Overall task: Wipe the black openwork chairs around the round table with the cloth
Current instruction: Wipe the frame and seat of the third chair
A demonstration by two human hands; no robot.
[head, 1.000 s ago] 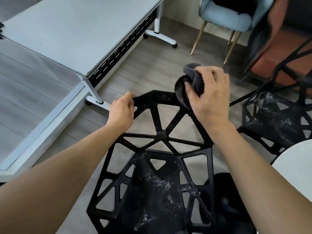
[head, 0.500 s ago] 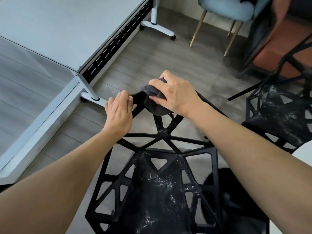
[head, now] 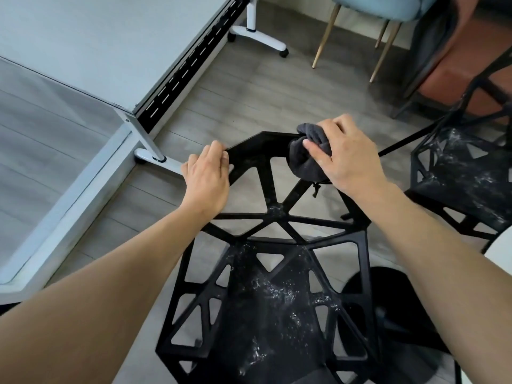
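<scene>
Head view: my left hand (head: 206,180) curls over the top rail of the near black openwork chair (head: 273,273), at its left corner. My right hand (head: 347,156) pinches a bunched dark grey cloth (head: 307,159) against the same rail, toward its right end. White specks dot the seat. A second black openwork chair (head: 460,173) stands to the right, beside the round bench (head: 500,252) edge.

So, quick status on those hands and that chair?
Left hand grips chair backrest. Right hand presses cloth on top rail. Seat dusty. Nothing blocking.
</scene>
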